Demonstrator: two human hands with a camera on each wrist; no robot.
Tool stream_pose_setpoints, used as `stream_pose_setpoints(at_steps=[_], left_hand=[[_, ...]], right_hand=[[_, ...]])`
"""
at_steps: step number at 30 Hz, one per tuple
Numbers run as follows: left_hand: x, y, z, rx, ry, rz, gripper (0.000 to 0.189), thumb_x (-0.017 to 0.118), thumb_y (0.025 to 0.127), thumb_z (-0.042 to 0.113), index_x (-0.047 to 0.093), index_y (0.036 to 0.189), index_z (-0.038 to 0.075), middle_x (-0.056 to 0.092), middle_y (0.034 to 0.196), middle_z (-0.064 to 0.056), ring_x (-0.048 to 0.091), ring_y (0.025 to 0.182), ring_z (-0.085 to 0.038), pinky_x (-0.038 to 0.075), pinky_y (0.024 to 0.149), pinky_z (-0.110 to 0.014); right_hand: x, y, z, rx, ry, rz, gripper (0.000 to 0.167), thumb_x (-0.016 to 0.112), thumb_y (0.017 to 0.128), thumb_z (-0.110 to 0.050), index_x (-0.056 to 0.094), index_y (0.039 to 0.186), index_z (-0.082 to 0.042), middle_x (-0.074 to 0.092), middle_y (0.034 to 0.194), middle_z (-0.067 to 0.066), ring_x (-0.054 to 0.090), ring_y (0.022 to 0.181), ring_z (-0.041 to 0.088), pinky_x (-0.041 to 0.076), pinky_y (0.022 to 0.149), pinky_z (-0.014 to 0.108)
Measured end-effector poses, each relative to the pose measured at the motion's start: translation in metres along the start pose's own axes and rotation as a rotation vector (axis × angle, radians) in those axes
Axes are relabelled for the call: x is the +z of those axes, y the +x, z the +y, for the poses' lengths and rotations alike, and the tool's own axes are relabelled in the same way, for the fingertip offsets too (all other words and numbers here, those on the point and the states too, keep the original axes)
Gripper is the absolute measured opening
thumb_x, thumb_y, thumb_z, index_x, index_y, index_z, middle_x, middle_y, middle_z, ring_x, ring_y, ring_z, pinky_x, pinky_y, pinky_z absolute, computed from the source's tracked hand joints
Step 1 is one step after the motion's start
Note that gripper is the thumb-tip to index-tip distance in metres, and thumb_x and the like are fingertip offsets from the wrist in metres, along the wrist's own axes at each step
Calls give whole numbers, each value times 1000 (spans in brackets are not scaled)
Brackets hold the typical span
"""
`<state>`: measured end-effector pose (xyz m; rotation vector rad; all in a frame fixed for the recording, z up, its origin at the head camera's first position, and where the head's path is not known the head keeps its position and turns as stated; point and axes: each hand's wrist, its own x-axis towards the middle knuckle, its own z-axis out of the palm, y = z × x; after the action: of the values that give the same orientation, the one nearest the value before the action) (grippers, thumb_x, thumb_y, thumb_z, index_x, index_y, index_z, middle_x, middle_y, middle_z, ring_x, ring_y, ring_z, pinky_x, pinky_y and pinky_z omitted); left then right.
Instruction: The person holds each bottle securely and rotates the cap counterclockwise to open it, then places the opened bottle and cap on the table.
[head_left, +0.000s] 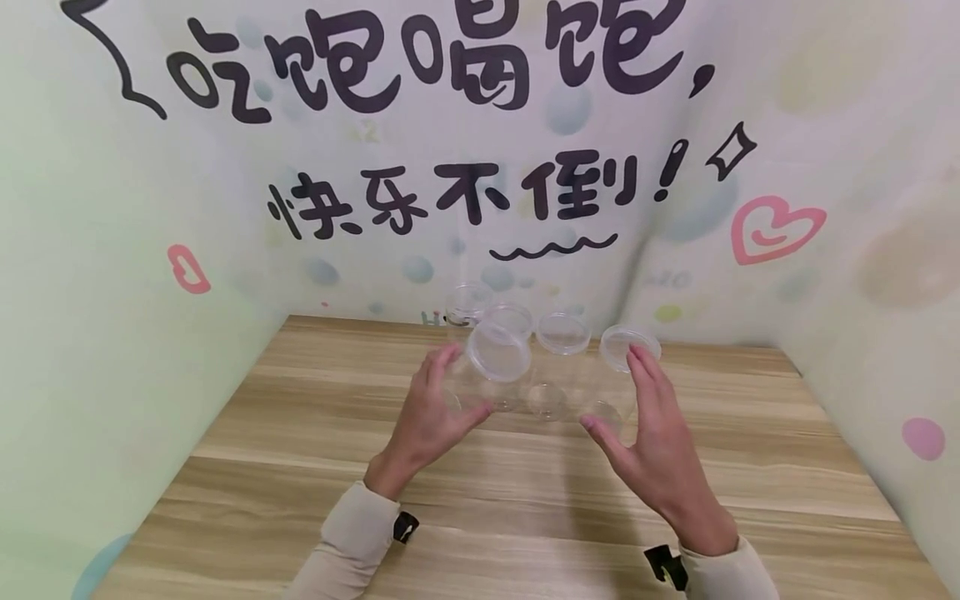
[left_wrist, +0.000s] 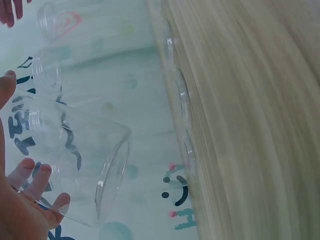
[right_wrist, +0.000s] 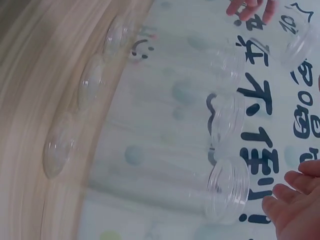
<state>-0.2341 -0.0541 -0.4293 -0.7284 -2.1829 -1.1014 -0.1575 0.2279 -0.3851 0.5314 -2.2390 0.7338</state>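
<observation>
A clear jar (head_left: pixel 498 352) with a see-through lid is gripped in my left hand (head_left: pixel 431 417), thumb on one side and fingers on the other. In the left wrist view this jar (left_wrist: pixel 112 175) hangs tilted above the table, its base hanging free. Several similar clear jars stand upright in a row behind it, among them a middle one (head_left: pixel 564 333) and a rightmost one (head_left: pixel 628 358). My right hand (head_left: pixel 663 442) is beside the rightmost jar, thumb and fingers spread apart. The right wrist view shows a gap between these fingers (right_wrist: pixel 282 192) and that jar's lid (right_wrist: pixel 227 190).
Under everything is a wood-grain table (head_left: pixel 495 517), its back edge against a pale printed wall cloth (head_left: pixel 420 167) with large black characters. Side walls (head_left: pixel 90 350) enclose the left and right. A black strap piece (head_left: pixel 405 527) shows at the left sleeve's cuff.
</observation>
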Motion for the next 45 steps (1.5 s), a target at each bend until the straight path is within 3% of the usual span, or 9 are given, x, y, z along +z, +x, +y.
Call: stream_pose_setpoints(at_steps=[4,6,13,18,23,30,36,45], left_hand=[[4,-2,7,32,5,-11,92,94,64,27,43,135,-3,54,126,-20,57,112,-34,50,97,-49],[5,-2,10,47,14,-20,94,93,65,31,42,135,-5,54,127,-20,57,113,-34,50,98,-47],[8,-6,17,82,68,-57,94,91,68,37,43,136,-5,52,129,-18,57,116,-30,49,99,-45],[12,-9,19,125,103,-45,91,91,67,38,46,134,-4,54,129,-17,56,119,-30,50,97,-47],[17,-11,21,132,119,-46,89,90,68,41,47,133,-2,54,129,-14,57,118,-28,51,91,-47],[21,-13,22,168,178,-68,90,89,70,41,45,136,0,56,131,-13,56,121,-27,51,91,-48],[23,-15,22,189,216,-82,88,86,74,42,44,138,1,56,132,-12,54,124,-26,50,96,-48],[23,-16,23,195,205,-99,87,85,75,42,44,139,0,56,134,-13,53,126,-27,48,99,-49]], right_hand=[[9,4,-8,-12,40,-3,87,58,93,-57,32,151,4,36,154,22,36,140,38,20,118,22],[13,5,-12,-8,58,-23,85,64,93,-49,31,152,2,35,155,21,36,141,37,20,118,22],[29,11,-27,81,198,-141,86,79,85,-20,30,153,0,36,155,17,37,142,31,35,112,50],[38,14,-35,170,408,-174,84,80,82,-10,33,151,0,41,150,17,49,134,31,41,108,42],[43,17,-41,258,524,-178,82,80,81,-6,35,149,0,46,146,18,57,126,36,47,101,39],[43,18,-43,336,517,-154,76,79,83,-8,40,147,-2,51,143,20,62,119,35,52,94,45],[44,20,-43,383,449,-149,79,83,81,-19,43,147,-3,52,143,17,57,125,34,51,95,47],[45,21,-47,424,430,-107,75,85,78,-17,49,142,-2,58,137,16,61,120,30,54,91,46]])
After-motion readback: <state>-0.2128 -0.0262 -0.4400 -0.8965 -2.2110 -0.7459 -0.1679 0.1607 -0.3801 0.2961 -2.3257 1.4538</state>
